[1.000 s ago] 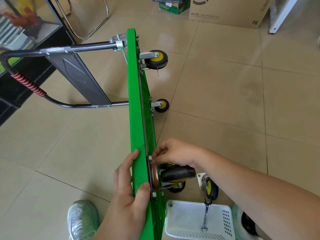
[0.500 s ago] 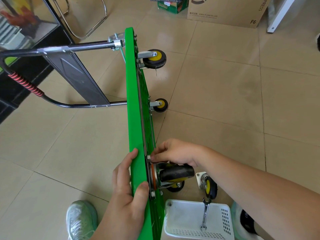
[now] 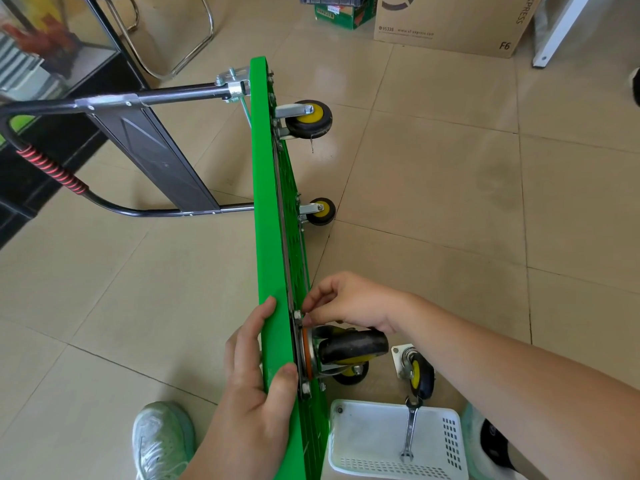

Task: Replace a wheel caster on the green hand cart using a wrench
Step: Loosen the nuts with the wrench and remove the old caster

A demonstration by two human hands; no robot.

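Note:
The green hand cart (image 3: 268, 216) stands on its long edge on the tiled floor, wheels facing right. My left hand (image 3: 258, 382) grips the near end of its deck, thumb on the underside edge. A black caster (image 3: 351, 346) with a yellow hub sits against the deck at the near corner. My right hand (image 3: 349, 301) is just above it, fingertips pinching at a bolt on the caster's mounting plate; the bolt itself is mostly hidden. A loose caster (image 3: 417, 372) stands on the floor to the right. A wrench (image 3: 410, 429) lies across the white basket (image 3: 363, 441).
Two more casters (image 3: 310, 119) (image 3: 320, 211) stick out from the cart's far end. The black folding handle (image 3: 145, 147) reaches left toward a dark cabinet. A cardboard box (image 3: 450, 22) stands at the back. My shoes (image 3: 161, 441) flank the cart.
My hands keep their places on the deck and the caster's bolt; the right hand's fingers shift slightly. The view has tilted a little.

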